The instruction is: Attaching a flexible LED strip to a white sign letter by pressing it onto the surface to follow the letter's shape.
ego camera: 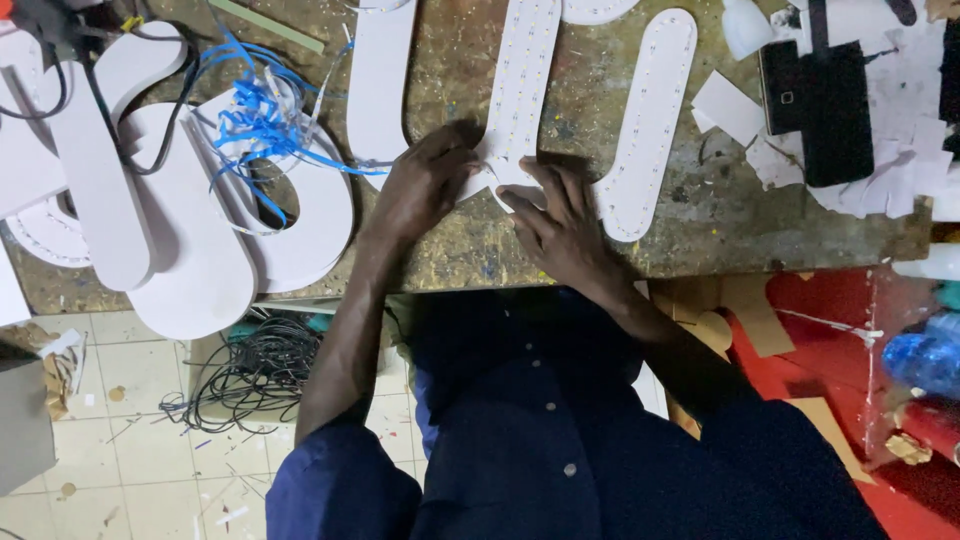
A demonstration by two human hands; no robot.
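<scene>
White dotted strip (520,90), long axis running away from body: lower end was pinned under left hand (425,185) and right hand (560,225), fingers spread flat.

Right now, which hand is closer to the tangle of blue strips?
The left hand. It rests on the white dotted strip, just right of the blue strips. The right hand presses the same strip's end farther right, away from them.

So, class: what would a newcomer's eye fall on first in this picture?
Both hands, left and right, press on a white dotted strip at the middle of the worn bench. To the left, blue ribbon tangles over big white rounded shapes. A dark phone lies top right.
</scene>
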